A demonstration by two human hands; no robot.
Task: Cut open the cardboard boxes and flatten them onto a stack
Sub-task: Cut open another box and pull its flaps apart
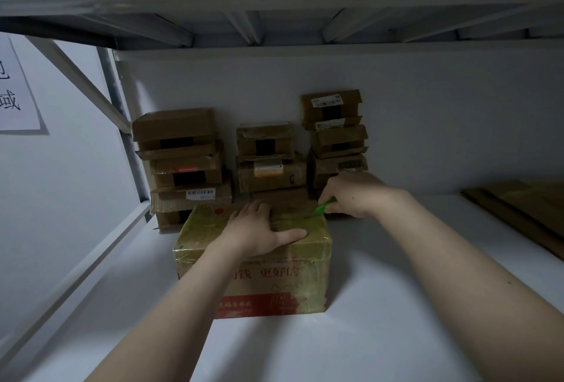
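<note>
A taped cardboard box (308,287) with red print stands on the white shelf in front of me. My left hand (259,229) lies flat on its top, fingers spread, pressing it down. My right hand (354,194) grips a green cutter (324,206) whose tip touches the tape at the box's far right top edge. Three stacks of small closed boxes stand against the back wall: left stack (183,165), middle stack (268,155), right stack (335,134).
Flattened cardboard (525,210) lies at the far right of the shelf surface (396,305). A metal upright (122,125) and sloping brace stand at left. An upper shelf hangs low overhead. A paper sign (15,88) is on the left wall.
</note>
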